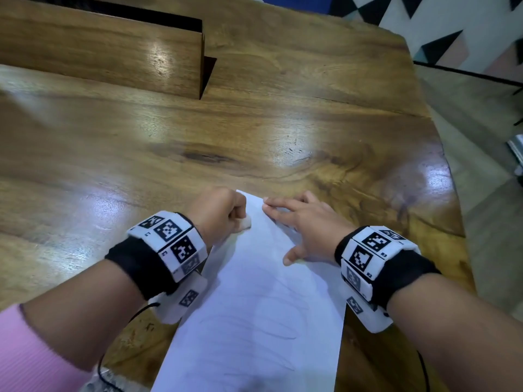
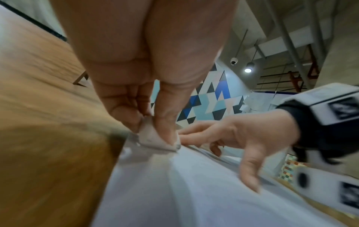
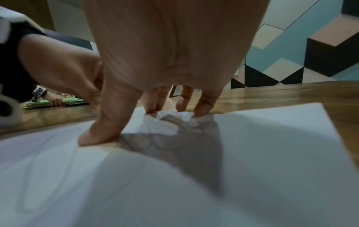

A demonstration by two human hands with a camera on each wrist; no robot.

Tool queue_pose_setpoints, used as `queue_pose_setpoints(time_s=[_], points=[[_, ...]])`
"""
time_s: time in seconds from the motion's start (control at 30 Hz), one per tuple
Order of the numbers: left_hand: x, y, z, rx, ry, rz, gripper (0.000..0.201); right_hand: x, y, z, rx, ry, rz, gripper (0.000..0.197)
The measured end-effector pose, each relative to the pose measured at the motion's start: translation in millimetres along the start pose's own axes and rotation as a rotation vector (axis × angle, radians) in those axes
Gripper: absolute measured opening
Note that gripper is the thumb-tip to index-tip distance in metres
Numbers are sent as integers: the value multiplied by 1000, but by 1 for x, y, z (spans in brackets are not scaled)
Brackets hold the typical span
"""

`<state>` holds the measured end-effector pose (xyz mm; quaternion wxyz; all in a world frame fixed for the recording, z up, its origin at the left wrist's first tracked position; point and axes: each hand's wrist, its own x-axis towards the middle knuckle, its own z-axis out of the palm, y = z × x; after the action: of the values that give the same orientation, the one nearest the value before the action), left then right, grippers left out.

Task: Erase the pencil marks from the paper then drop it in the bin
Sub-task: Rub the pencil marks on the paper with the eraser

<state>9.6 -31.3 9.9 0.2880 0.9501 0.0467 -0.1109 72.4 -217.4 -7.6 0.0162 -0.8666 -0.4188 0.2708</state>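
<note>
A white sheet of paper (image 1: 254,321) with faint pencil scribbles lies on the wooden table (image 1: 254,131), reaching the near edge. My left hand (image 1: 223,213) is curled at the sheet's far left edge and pinches a small white eraser (image 1: 245,222), pressed on the paper. The left wrist view shows the eraser (image 2: 155,138) between thumb and fingers, its tip on the paper (image 2: 184,192). My right hand (image 1: 300,222) lies spread with straight fingers on the sheet's far right part, holding it down. In the right wrist view its fingertips (image 3: 202,109) press the paper (image 3: 252,153) over dark pencil loops (image 3: 165,138).
A long wooden divider (image 1: 113,58) stands on the table at the back left. The table's right edge (image 1: 452,193) drops to a tiled floor. A patterned wall (image 1: 452,21) is beyond. No bin shows in any view. Another person's hand (image 3: 55,101) rests far off.
</note>
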Motion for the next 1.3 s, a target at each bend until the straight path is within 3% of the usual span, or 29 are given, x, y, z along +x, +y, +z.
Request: queue_pose_setpoints(time_s=[0.1,0.17,0.2,0.27,0.33,0.4,0.5,0.53,0.6,0.67,0.73,0.8,0.87,1.0,1.07,1.13,1.23,1.3], points=[[-27,-7,0,-7,-192,15,29,0,0,0,-15,1,-4,100],[-38,-8,-1,-56,-310,-19,28,0,0,0,-14,0,-2,100],[-36,-8,-2,-30,-291,-23,21,1,0,0,-10,-1,-1,100],[-23,-8,-3,24,-121,-20,5,1,0,1,-9,0,1,100],[-15,-3,-4,17,-18,-16,8,1,0,1,-8,3,3,100],[-19,-7,-3,47,-72,4,16,1,1,2,-8,4,0,101],[-33,-15,-4,60,-295,-38,34,0,1,2,3,12,-4,100],[-34,-16,-4,47,-288,-52,33,0,1,2,7,15,-5,100],[-28,-17,-1,4,-109,-52,13,0,1,2,10,15,-3,99],[-25,-14,1,-11,47,-47,12,0,1,2,16,12,0,99],[-31,-17,1,17,-18,-8,18,0,1,2,16,10,-5,99],[-40,-19,-2,-4,-214,-31,36,0,0,2,16,11,-6,99],[-39,-16,-5,49,-295,-45,33,-1,0,1,17,15,-3,99],[-10,3,1,21,-87,10,10,0,0,1,9,5,4,100],[-8,4,10,15,-42,33,9,0,-1,1,11,8,5,100],[-22,-2,14,12,-101,95,7,0,-1,1,5,6,0,100],[-38,-8,15,40,-293,126,15,0,0,1,5,4,-8,100],[-25,-4,13,70,-221,129,5,0,0,1,6,6,-9,100]])
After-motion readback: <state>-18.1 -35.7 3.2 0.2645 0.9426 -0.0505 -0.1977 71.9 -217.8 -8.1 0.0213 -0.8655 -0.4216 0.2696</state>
